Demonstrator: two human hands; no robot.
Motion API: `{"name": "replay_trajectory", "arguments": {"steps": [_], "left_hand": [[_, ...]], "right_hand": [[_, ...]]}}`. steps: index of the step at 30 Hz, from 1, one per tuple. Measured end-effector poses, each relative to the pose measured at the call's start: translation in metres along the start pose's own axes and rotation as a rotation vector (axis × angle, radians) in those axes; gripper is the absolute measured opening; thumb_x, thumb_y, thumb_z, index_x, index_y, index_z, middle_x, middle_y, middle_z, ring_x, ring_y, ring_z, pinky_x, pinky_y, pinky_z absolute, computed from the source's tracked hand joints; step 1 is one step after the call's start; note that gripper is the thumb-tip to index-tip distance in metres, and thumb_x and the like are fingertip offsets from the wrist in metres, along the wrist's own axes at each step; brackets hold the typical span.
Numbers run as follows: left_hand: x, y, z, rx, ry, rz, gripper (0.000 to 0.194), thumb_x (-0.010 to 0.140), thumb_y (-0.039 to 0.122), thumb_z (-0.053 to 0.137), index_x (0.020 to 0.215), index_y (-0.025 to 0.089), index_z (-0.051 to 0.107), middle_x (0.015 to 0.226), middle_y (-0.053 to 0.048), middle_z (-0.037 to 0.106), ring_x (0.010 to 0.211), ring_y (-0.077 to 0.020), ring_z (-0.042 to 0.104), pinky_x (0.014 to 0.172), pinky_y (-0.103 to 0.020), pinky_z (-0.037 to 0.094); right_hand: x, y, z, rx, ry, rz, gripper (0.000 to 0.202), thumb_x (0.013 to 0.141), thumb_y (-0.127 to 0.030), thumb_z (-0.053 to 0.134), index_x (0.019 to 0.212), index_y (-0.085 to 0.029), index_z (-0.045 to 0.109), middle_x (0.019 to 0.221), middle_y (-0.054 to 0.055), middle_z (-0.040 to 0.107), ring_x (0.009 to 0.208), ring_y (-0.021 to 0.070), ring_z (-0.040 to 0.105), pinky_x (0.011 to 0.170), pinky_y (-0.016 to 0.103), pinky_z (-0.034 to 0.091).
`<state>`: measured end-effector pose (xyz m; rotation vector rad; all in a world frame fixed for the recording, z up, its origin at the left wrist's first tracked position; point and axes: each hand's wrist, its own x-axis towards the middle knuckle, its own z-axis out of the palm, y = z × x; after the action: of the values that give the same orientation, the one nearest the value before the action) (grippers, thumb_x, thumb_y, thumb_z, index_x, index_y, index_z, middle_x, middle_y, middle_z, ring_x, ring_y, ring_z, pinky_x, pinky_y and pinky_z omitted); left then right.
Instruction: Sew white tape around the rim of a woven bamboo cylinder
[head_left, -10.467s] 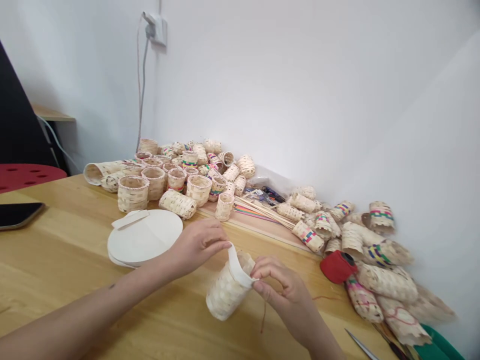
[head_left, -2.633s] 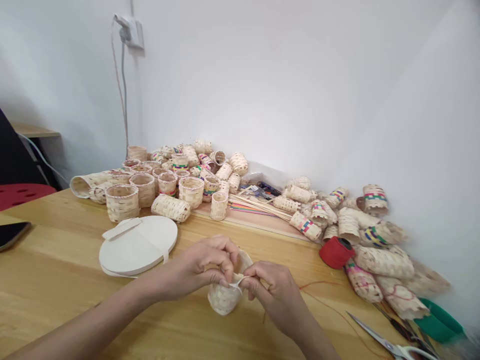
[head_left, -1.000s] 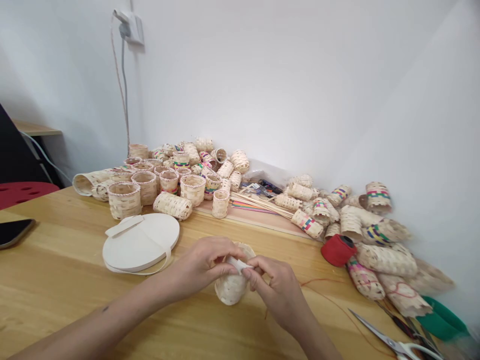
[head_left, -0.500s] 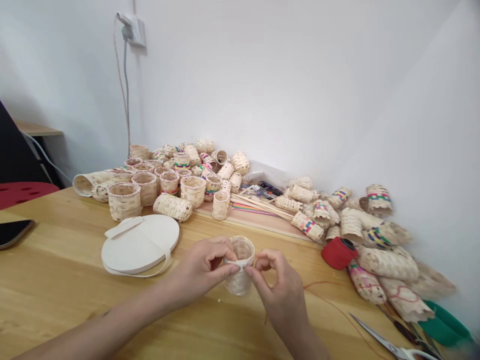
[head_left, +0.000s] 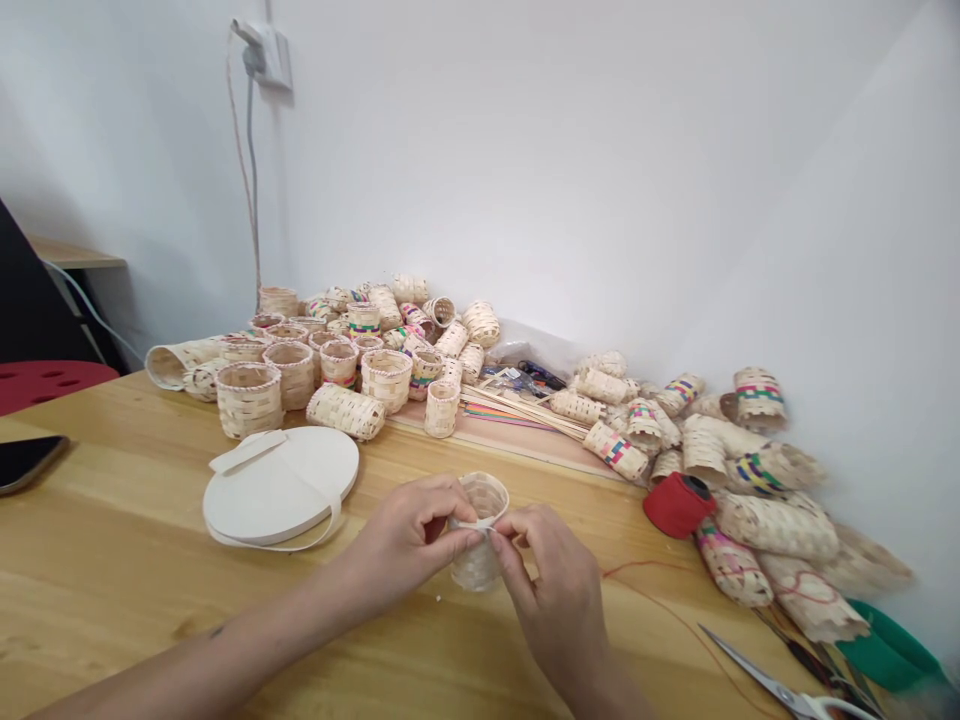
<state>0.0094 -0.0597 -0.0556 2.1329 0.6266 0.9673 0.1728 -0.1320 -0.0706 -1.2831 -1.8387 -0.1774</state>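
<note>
A small woven basket stands upright on the table between my hands, its round mouth facing up. My left hand is closed on its near rim, with fingertips at the inside and the thumb outside. From the other side my right hand pinches at the same rim, thumb and forefinger close to my left thumb. A pale strip runs along the rim between the fingertips. Left of my hands lies a flat white roll of tape with a loose end curling off it.
Finished-looking woven baskets crowd the back left. More baskets heap at the right beside a red thread spool. Scissors and a green ring-shaped item lie front right. A phone rests at the left edge.
My right hand has moved slightly left, its forefinger now against the basket's rim. My left hand stays almost where it was on the rim.
</note>
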Motion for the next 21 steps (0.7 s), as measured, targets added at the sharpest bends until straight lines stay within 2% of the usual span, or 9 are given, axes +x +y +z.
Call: {"name": "replay_trajectory", "arguments": {"steps": [15, 21], "left_hand": [[0.0006, 0.0015, -0.0013, -0.021, -0.021, 0.017, 0.012, 0.081, 0.023, 0.061, 0.076, 0.016, 0.069, 0.072, -0.002, 0.062, 0.065, -0.0122, 0.053, 0.058, -0.021, 0.038], [0.0003, 0.0019, -0.002, -0.021, -0.066, 0.016, 0.012, 0.082, 0.022, 0.06, 0.078, 0.016, 0.069, 0.074, -0.002, 0.062, 0.065, -0.0118, 0.052, 0.057, -0.02, 0.037]], "right_hand": [[-0.001, 0.0014, -0.0024, -0.008, -0.034, 0.023, 0.014, 0.094, -0.024, 0.045, 0.084, -0.02, 0.054, 0.074, 0.001, 0.061, 0.071, 0.0143, 0.057, 0.063, 0.025, 0.04], [-0.0017, 0.0009, -0.001, -0.029, -0.029, 0.036, 0.017, 0.094, -0.026, 0.043, 0.083, -0.02, 0.054, 0.073, 0.001, 0.061, 0.069, 0.0145, 0.057, 0.061, 0.024, 0.04]]}}
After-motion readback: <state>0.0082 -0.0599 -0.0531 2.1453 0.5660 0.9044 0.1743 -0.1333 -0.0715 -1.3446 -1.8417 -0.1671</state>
